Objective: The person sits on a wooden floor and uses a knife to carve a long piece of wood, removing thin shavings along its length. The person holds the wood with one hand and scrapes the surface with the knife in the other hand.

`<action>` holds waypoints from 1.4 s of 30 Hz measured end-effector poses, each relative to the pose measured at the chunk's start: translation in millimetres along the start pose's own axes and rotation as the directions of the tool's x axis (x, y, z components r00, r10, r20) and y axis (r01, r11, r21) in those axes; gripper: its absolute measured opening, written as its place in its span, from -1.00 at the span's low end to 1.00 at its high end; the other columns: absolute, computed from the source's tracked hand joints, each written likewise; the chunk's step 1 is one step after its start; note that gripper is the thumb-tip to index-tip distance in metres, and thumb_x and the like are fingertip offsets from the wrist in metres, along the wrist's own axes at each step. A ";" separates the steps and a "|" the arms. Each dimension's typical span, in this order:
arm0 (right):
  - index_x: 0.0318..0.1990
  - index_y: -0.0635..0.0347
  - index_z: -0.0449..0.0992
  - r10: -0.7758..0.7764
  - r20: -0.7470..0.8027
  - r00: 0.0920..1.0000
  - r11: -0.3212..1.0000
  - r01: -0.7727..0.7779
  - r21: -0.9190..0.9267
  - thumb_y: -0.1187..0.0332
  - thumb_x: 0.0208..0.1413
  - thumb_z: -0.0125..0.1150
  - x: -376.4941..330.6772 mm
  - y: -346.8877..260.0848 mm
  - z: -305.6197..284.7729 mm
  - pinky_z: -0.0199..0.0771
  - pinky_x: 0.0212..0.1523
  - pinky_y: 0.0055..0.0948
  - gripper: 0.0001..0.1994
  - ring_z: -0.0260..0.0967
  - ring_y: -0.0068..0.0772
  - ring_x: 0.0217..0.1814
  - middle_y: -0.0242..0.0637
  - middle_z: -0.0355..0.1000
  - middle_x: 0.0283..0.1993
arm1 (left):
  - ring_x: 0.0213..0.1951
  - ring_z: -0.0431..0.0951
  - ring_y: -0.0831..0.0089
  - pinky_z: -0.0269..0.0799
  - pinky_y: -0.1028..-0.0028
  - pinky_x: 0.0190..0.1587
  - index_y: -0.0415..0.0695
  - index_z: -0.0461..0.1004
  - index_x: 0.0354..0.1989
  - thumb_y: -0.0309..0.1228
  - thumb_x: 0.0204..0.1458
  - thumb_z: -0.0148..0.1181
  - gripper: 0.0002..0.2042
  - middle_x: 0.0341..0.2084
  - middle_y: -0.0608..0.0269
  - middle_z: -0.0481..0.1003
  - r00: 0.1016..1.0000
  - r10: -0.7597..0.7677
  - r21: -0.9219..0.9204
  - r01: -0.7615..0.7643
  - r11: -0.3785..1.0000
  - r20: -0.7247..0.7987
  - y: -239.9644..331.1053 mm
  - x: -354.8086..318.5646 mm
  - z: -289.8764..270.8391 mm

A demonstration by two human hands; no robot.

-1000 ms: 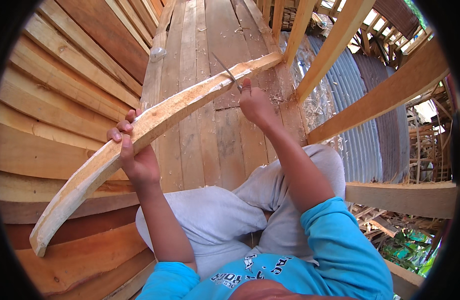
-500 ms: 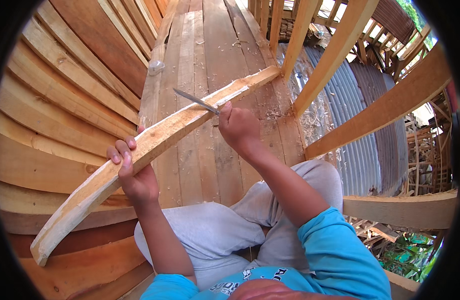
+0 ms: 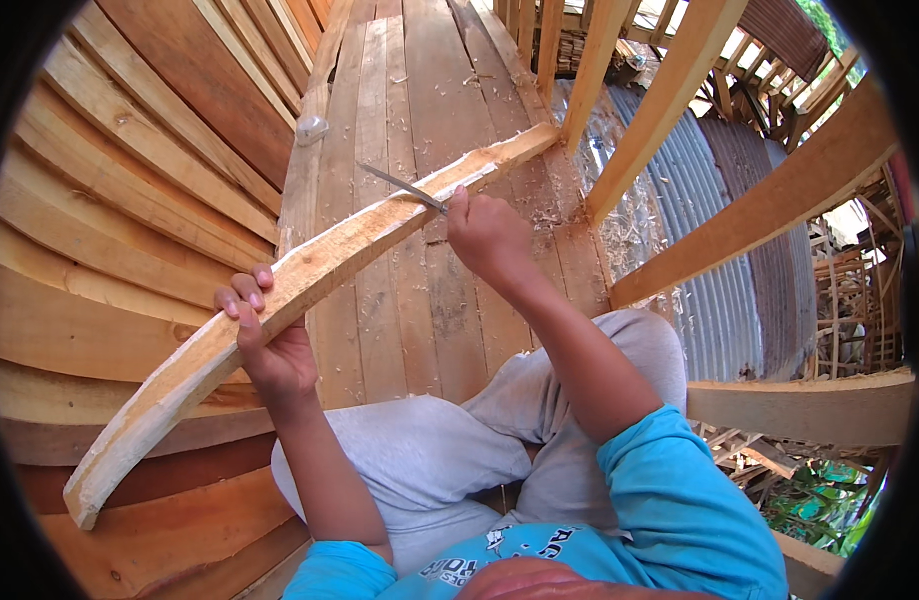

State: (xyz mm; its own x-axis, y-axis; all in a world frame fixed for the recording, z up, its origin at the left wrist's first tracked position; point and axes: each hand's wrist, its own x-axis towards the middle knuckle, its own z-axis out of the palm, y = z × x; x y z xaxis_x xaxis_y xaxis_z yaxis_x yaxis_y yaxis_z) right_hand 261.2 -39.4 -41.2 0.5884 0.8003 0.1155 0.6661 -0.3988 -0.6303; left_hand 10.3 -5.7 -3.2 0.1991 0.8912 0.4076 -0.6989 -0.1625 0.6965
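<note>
A long piece of wood (image 3: 330, 254), pale and rough on its top face with whitish edges, slants from the lower left up to the railing at the right. My left hand (image 3: 277, 350) grips it around its lower half, thumb on the near side and fingers over the far edge. My right hand (image 3: 490, 238) is closed around the handle of a knife (image 3: 400, 183), the handle mostly hidden in the fist. The blade lies across the upper part of the wood and points to the far left.
A wall of overlapping wooden boards (image 3: 110, 215) rises at my left. Wood shavings are scattered over the plank floor (image 3: 380, 330). A small clear plastic object (image 3: 312, 130) lies by the wall. Wooden railing posts (image 3: 670, 110) stand at the right, with corrugated metal sheets (image 3: 690, 200) beyond.
My right hand and the knife have shifted slightly to the right and up along the wood. My left hand keeps its grip in nearly the same place.
</note>
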 end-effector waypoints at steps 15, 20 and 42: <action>-0.34 0.33 0.62 -0.044 0.077 0.996 0.999 0.042 0.026 0.00 0.37 -0.24 -10.1 2.3 -15.0 0.46 -0.19 0.11 -0.40 0.49 0.30 -0.29 0.16 0.51 -0.44 | 0.11 0.27 0.42 0.47 0.23 0.26 0.07 0.18 -0.23 -0.47 0.15 0.15 -0.77 -0.27 0.41 0.23 0.999 -0.038 -0.047 0.039 0.998 0.021 -8.0 3.5 -1.9; -0.32 0.28 0.62 -0.179 0.030 0.983 0.959 0.168 0.228 0.00 0.37 -0.24 -16.4 8.2 -17.7 0.47 -0.22 0.08 -0.42 0.50 0.27 -0.30 0.13 0.52 -0.45 | 0.12 0.27 0.41 0.50 0.27 0.24 0.06 0.18 -0.23 -0.51 0.13 0.15 -0.75 -0.24 0.39 0.24 0.999 -0.050 -0.044 0.049 0.998 -0.020 -4.6 2.4 -2.9; -0.69 0.33 0.50 0.051 -0.249 0.967 0.990 -0.015 0.143 0.19 0.31 -0.23 -1.4 14.3 39.2 0.47 -0.33 0.15 -0.42 0.45 0.30 -0.48 0.20 0.42 -0.61 | 0.08 0.32 0.41 0.48 0.16 0.25 0.04 0.16 -0.26 -0.52 0.11 0.07 -0.80 -0.28 0.34 0.24 0.987 -0.089 0.006 0.091 0.996 -0.137 -4.2 1.3 10.5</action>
State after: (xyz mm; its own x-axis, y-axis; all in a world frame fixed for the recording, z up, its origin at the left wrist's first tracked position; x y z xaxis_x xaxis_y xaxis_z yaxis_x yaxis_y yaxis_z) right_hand 252.0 -28.7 -80.5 0.7171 0.6422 0.2709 0.5849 -0.3431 -0.7350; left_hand 20.8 -8.4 0.6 0.1644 0.9517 0.2593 -0.6740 -0.0835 0.7340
